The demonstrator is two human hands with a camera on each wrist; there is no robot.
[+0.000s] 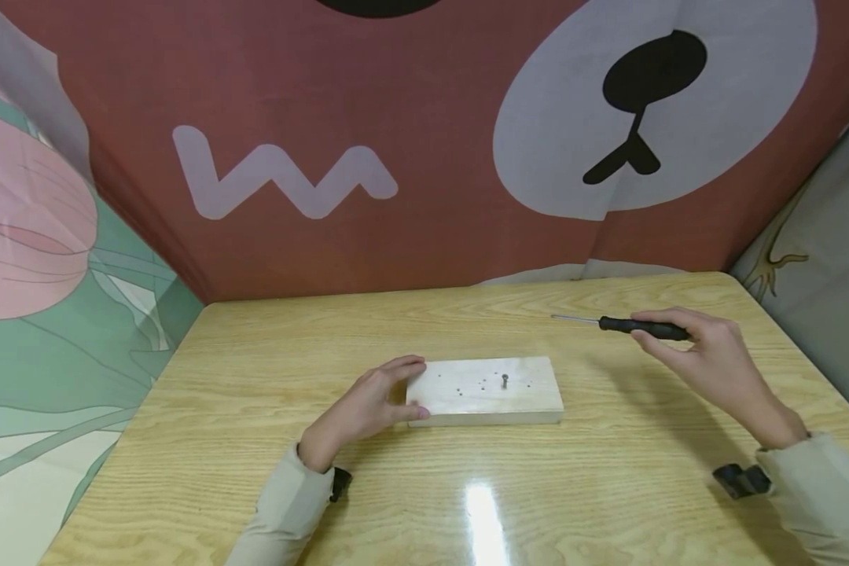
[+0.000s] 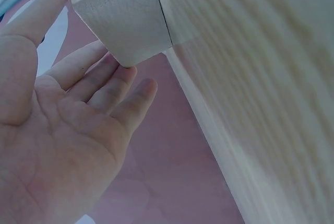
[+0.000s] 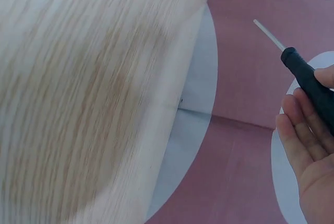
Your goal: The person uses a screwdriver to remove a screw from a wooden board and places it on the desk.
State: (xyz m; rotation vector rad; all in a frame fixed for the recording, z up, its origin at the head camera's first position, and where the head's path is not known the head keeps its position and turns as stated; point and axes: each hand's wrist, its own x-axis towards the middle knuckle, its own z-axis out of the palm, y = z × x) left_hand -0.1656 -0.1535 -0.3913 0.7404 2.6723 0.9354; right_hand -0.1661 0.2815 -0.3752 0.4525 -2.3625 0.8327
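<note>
Looks like an indoor, booth-like corner, screened by printed hangings; home, office or studio, cannot tell which. Wood-grain table [image 1: 219, 377] set close against a reddish-brown hanging [image 1: 431, 244], creased, printed with a cartoon muzzle [image 1: 552, 118] and pale zigzag [image 1: 269, 161]. Left side: green hanging [image 1: 49, 350], large pink shape. Right: grey hanging [image 1: 842, 314], brown branch-like print. Bright glare [image 1: 484, 523] on tabletop.

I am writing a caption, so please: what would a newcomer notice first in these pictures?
Probably the large reddish cartoon backdrop behind the table. Next come the screwdriver the right hand holds above the table's right side, and, mid-table, the pale block the left hand grips, a screw standing in it.
</note>
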